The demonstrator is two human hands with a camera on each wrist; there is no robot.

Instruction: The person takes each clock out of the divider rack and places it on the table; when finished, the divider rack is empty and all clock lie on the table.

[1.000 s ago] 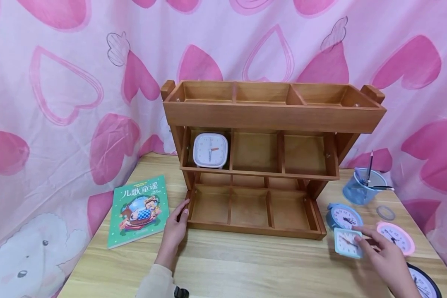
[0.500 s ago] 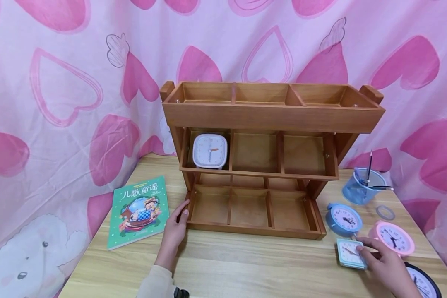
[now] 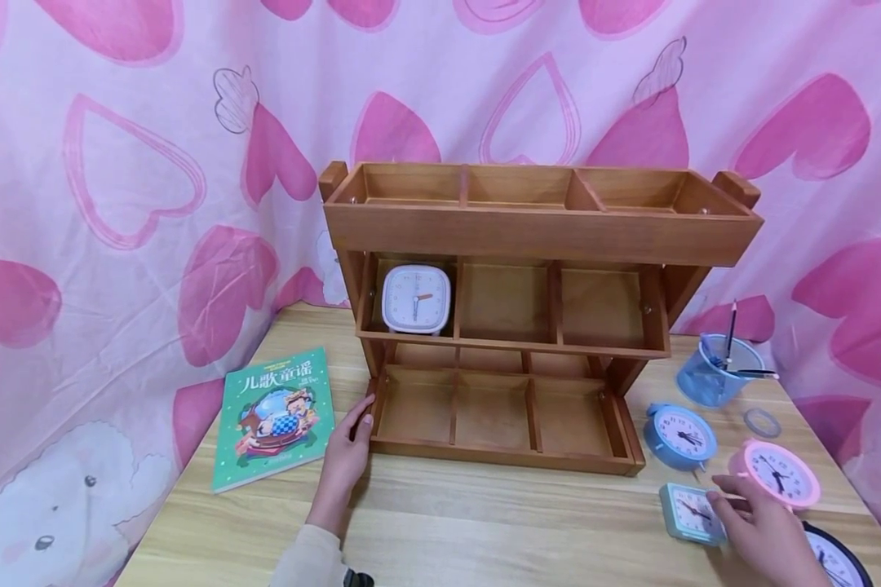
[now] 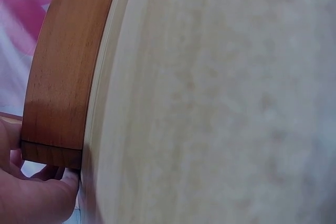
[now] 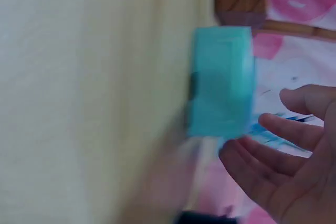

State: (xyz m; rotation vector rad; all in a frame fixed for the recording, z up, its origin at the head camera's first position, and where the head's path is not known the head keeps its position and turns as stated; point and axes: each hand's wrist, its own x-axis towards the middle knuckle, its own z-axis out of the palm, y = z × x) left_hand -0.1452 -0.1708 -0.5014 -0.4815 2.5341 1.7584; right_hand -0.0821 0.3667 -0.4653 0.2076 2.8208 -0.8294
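My left hand (image 3: 348,444) holds the lower left end of a brown wooden shelf (image 3: 543,232); in the left wrist view its fingers and thumb (image 4: 65,184) lie about the wooden end. A small square teal alarm clock (image 3: 693,514) stands on the table right of the shelf, its face tilted upward. Beside it is my right hand (image 3: 767,526). In the right wrist view the fingers (image 5: 257,166) are loosely spread, with a gap between the thumb and the teal clock (image 5: 220,82). A white alarm clock (image 3: 416,299) sits in the middle tier's left compartment.
On the right stand a blue alarm clock (image 3: 680,436), a pink alarm clock (image 3: 781,474), a black-rimmed clock (image 3: 837,558) and a blue mesh pen cup (image 3: 708,379). A ring (image 3: 763,422) lies near the cup. A green book (image 3: 273,420) lies left of the shelf.
The right hand has brought the teal clock down and toward the front, away from the blue clock, and has let go of it. The left hand has stayed on the shelf.
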